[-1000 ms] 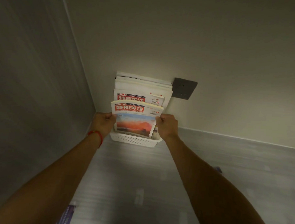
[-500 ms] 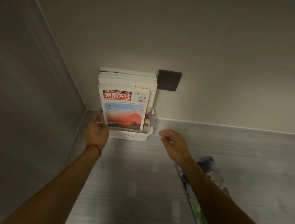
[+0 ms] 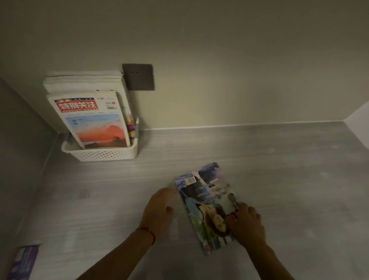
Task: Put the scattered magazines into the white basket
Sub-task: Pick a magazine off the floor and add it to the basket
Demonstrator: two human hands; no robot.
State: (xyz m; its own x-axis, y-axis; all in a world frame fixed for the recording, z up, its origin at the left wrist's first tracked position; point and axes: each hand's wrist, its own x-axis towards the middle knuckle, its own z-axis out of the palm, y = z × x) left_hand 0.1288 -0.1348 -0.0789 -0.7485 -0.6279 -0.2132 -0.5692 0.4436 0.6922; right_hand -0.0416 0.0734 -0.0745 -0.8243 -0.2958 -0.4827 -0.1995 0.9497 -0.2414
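I am working on the loose magazine (image 3: 207, 206), which lies flat on the grey table (image 3: 283, 176), well apart from the white basket (image 3: 102, 153) in the far left corner. The basket already holds a stack of upright magazines (image 3: 91, 119) leaning against the wall.

Grip state: my right hand (image 3: 246, 226) rests on the near right part of the cover, fingers bent over it; I cannot tell whether any finger is hooked under the edge. My left hand (image 3: 158, 209) is just beside the left long edge, fingers relaxed, gripping nothing.

Handling, as I judge it:
- Light and thin. It will sag if lifted by one corner.
- Glossy cover, likely slippery on the smooth table. Sliding it is easy; pinching it flat is not.
- Pages can crease or fan open. Take hold on both long edges, or on the spine side, and lift level.
- Stand it upright in front of the stack; the gap at the basket's front wall looks narrow.

Limits of the view:
- The loose magazine is motion-blurred; I cannot read its title or find the spine.
- A purple printed item (image 3: 23, 262) at the lower left is cut off by the frame; possibly another magazine.
- The basket's interior is hidden behind the front cover.
- A dark wall plate (image 3: 138, 76) sits just beside the stack.
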